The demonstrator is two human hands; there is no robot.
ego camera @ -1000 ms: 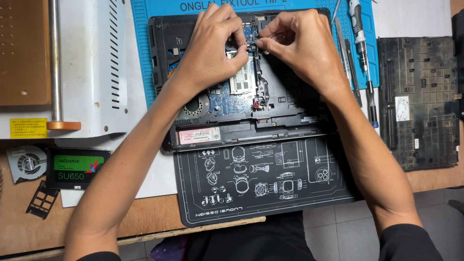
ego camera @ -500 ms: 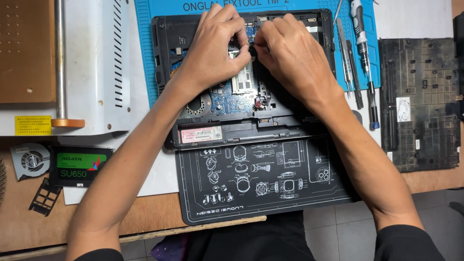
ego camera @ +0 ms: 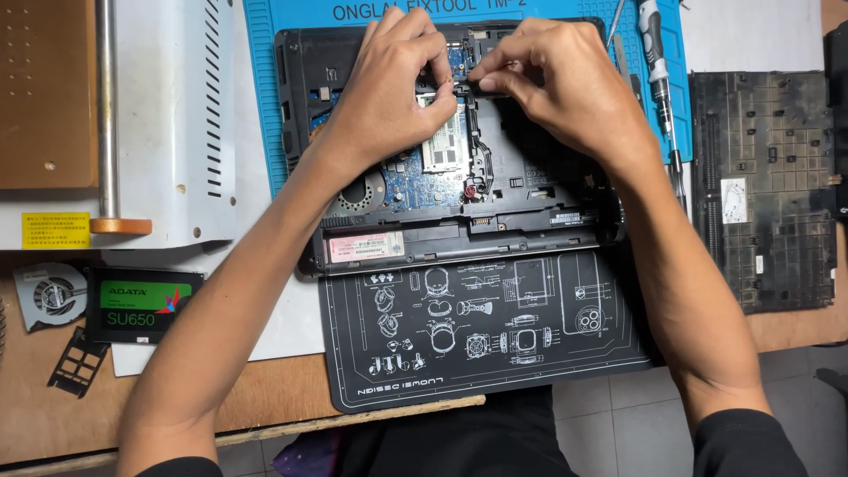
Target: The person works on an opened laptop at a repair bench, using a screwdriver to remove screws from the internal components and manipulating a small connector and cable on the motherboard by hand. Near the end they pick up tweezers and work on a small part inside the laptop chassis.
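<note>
Head view: an opened laptop (ego camera: 459,177) lies bottom-up on a blue mat (ego camera: 261,88) at the far middle of the table (ego camera: 265,415), its cover off so the circuit board and round fan are bare. Both hands meet at its far edge. The left hand (ego camera: 389,97) rests on the board with its fingers curled down onto the parts, apparently steadying the spot. The right hand (ego camera: 556,88) pinches something small and dark between thumb and forefinger just beside the left fingertips; what it is cannot be made out. A black mat with white line drawings (ego camera: 486,327) lies under the laptop's near edge, likely as a work pad.

To the right, one screwdriver (ego camera: 658,62) lies on the blue mat within easy reach, with a thin metal tool just left of it. Further right lies one black ribbed panel (ego camera: 764,190), set well aside. At the left stands one white metal case (ego camera: 185,115) with vent slots. Near it lie one boxed drive (ego camera: 141,305), one loose fan (ego camera: 53,296) and one small black bracket (ego camera: 78,362), all clear of the hands.
</note>
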